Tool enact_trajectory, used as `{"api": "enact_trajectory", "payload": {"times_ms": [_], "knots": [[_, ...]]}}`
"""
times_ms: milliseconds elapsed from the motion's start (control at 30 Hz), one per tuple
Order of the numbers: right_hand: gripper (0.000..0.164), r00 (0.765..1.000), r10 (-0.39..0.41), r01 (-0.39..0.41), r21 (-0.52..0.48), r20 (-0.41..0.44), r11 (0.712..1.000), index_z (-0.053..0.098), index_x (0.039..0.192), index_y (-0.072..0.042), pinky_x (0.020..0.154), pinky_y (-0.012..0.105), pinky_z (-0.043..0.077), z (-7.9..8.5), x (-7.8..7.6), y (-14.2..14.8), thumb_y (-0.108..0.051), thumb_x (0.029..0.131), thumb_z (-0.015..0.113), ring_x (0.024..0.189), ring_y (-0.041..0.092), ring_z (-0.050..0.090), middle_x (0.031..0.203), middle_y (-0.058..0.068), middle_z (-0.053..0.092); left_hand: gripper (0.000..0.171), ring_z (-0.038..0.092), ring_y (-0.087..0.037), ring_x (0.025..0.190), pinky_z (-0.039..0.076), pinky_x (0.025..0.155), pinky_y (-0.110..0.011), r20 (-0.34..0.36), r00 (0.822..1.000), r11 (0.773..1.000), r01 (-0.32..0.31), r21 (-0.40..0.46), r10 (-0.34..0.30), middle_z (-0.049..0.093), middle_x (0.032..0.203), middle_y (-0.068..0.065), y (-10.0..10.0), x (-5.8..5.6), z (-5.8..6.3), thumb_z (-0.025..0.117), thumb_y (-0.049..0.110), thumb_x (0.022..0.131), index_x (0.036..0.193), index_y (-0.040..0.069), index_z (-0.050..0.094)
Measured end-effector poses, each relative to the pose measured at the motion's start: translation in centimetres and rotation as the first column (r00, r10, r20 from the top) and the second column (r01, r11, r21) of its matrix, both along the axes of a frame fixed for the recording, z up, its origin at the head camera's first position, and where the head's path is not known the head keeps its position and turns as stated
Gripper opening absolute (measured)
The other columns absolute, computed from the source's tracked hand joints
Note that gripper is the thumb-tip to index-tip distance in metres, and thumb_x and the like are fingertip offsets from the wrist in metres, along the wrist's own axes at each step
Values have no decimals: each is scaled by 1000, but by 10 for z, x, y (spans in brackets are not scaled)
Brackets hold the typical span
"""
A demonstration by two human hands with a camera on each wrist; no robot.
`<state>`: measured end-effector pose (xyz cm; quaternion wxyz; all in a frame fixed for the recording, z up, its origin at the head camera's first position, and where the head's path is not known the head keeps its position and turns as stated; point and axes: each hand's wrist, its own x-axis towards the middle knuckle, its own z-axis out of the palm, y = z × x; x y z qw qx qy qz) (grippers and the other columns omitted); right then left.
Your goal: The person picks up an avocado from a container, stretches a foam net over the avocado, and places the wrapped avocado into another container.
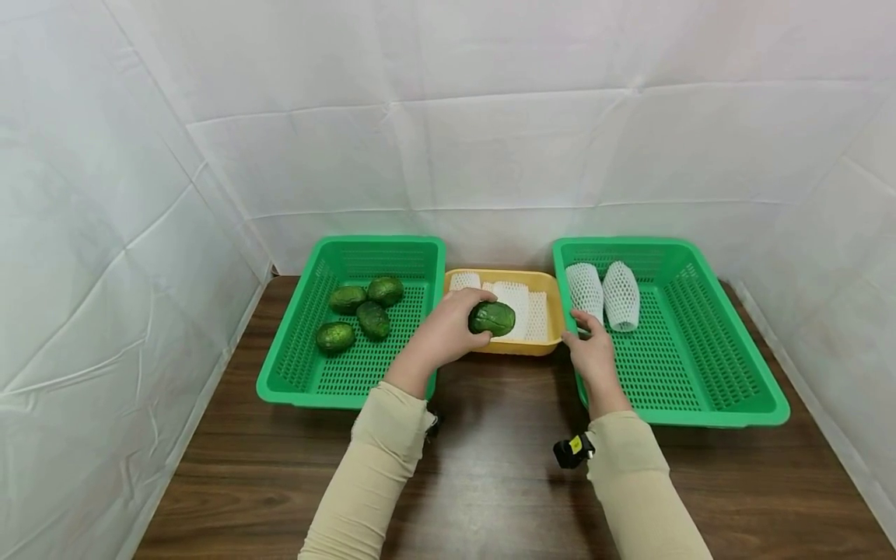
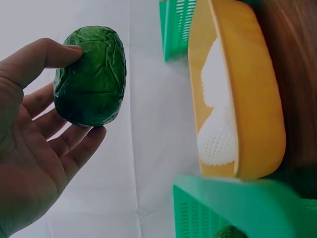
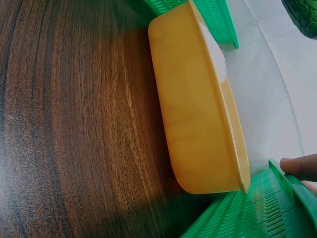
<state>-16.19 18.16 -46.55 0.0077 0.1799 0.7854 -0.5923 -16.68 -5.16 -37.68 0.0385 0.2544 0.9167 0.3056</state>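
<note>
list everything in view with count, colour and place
left basket: one, green, left side
right basket: one, green, right side
tray: one, yellow, between the baskets
fruits: five, green, four in left basket, one held
foam nets: at least five, white, right basket and tray
table: one, brown, underneath
sheeting: count unclear, white, around table
wrist devices: two, black, by the wrists
sleeves: two, beige, forearms
left hand: one, holding a fruit
right hand: one, at right basket's rim

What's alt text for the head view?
A person's left grip holds a wrinkled green fruit near a yellow bin of white foam sleeves; the right grip is at the left rim of a green basket containing two plump sleeves. A second green basket, at left, holds four similar fruits.
</note>
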Motion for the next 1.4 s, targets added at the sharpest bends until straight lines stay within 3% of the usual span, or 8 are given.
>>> {"api": "enact_trajectory", "payload": {"times_ms": [233,533,733,967,1200,1400], "knots": [[48,1000,-5,5,0,1,1000,36,142,-12,97,47,36,1,-4,-1,-7,96,48,128,35,31,145,17,29,47,45,-23,112,40,90,-36,-39,999,999,8,-46,-10,50,123,-5,7,1,-5,70,19,81,125,12,54],[49,1000,10,-10,-4,-12,1000,34,143,-11,97,47,36,3,-5,0,-6,96,47,129,36,30,145,17,28,51,47,-22,111,41,91,-35,-19,1000,999,10,-41,-11,52,123,-5,11,-1,-12,70,18,80,128,11,53],[49,1000,25,-25,-16,-10,1000,33,144,-12,98,48,34,6,-3,1,-7,97,46,130,36,28,146,17,26,49,48,-22,111,42,89,-35,23,1000,999,-3,-50,4,52,123,-4,17,5,-16,69,18,81,128,11,54],[51,999,32,-32,-20,26,999,31,145,-12,98,48,34,3,5,4,-7,97,46,130,36,27,147,17,24,48,49,-20,109,42,89,-32,81,997,997,-12,-76,18,53,121,-4,27,16,-33,69,17,82,127,10,54],[50,1000,30,-30,-7,10,1000,32,144,-11,97,48,35,1,6,3,-6,97,46,129,37,29,146,18,26,52,48,-21,114,42,91,-33,109,993,994,-28,-108,39,50,126,-6,29,21,-41,67,17,85,133,10,48],[50,999,45,-45,-7,8,999,32,144,-12,98,48,35,3,4,2,-7,97,46,130,37,28,146,18,25,51,47,-21,115,43,90,-34,123,991,993,-44,-107,58,48,129,-7,31,26,-61,66,15,87,134,10,47]]}}
